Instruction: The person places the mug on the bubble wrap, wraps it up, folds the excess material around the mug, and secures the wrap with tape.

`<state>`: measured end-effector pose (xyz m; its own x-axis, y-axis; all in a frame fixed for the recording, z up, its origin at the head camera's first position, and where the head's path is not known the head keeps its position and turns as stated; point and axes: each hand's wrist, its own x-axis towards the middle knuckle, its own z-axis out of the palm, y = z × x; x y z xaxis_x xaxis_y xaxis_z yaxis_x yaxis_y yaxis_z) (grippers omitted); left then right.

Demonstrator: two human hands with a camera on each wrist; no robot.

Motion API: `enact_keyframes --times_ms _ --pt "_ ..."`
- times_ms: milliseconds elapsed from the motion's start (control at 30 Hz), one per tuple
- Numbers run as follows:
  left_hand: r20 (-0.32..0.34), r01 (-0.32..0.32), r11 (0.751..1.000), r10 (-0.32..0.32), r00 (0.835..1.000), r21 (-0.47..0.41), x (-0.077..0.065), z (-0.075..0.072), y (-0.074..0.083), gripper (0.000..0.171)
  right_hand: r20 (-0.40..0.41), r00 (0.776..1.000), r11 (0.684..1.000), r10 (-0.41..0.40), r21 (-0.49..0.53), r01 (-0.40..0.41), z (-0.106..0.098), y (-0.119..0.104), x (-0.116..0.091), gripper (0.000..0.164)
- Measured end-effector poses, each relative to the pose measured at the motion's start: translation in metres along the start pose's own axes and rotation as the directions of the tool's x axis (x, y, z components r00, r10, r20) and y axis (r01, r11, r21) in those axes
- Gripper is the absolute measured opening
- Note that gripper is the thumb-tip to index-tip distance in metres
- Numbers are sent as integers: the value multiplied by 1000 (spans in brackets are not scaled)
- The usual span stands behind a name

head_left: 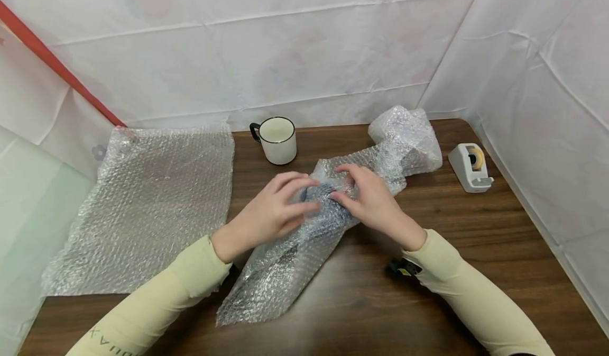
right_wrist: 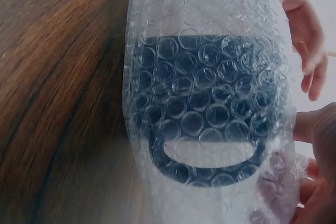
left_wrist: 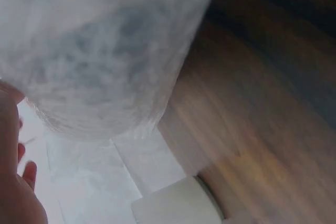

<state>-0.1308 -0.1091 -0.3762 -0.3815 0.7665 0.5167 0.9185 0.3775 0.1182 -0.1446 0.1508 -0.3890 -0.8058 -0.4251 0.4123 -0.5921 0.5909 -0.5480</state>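
A dark blue mug (right_wrist: 205,98) with a loop handle shows through the bubble wrap (right_wrist: 210,14) folded over it. The wrapped bundle lies slantwise mid-table in the head view, a long flap of wrap (head_left: 266,292) trailing toward the near edge. My left hand (head_left: 273,208) hovers at its left side, slightly blurred, fingers spread and loosely bent with nothing between them. On the bundle's right, my right hand (head_left: 371,197) arches over the wrap, its thumb tip at the film and its forefinger apart from the thumb.
A white mug (head_left: 280,144) with a black rim stands behind the bundle. A flat bubble wrap sheet (head_left: 162,202) covers the table's left. Another bubble-wrapped bundle (head_left: 404,134) lies at the back right, beside a white tape dispenser (head_left: 468,168). White cloth (head_left: 304,65) hangs behind.
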Motion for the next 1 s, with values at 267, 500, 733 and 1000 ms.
enact_keyframes --times_ms 267,500,733,1000 --pt "104 -82 996 84 991 -25 -3 2 -2 24 -87 996 1000 4 4 -3 -2 4 -3 46" --pt "182 -18 999 25 983 -39 -5 5 1 24 -266 960 996 92 44 -83 -21 26 -19 16" --pt "278 45 998 -35 960 -32 -3 8 5 27 -185 919 933 347 -31 -359 -38 52 -45 22" --pt "302 57 997 -40 953 -47 -1 8 5 25 237 775 748 585 212 -629 -40 71 -53 71"
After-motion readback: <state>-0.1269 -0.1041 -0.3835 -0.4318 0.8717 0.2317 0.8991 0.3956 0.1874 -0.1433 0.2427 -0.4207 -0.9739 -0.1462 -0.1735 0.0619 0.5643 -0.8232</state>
